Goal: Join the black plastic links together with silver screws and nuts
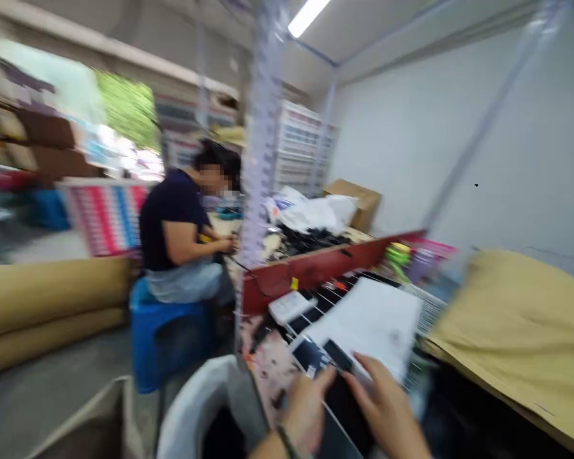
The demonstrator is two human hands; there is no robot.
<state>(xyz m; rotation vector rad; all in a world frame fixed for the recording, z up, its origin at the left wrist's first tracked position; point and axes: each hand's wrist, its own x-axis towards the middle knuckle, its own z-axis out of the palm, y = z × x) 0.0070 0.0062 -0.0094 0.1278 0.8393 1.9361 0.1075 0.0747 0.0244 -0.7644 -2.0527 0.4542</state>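
Low in the picture, my left hand (306, 408) is curled, with its thumb near the lower edge of a small white phone-like device (338, 354) with a dark screen. What lies inside its fingers is hidden and blurred. My right hand (385, 405) comes in from the other side, its thumb and fingers closed on the device's right edge. A second dark-screened panel with a pale border (307, 352) is just left of the device. Behind both lies a large white sheet (370, 315) on the bench.
A white box-shaped item (291, 307) lies near the red divider board (306, 271). Brown paper (516, 325) covers the right side. A grey-white rounded bin rim (196, 395) stands at lower left. Beyond the post (258, 140), a co-worker (176, 223) sits on a blue stool (146, 344).
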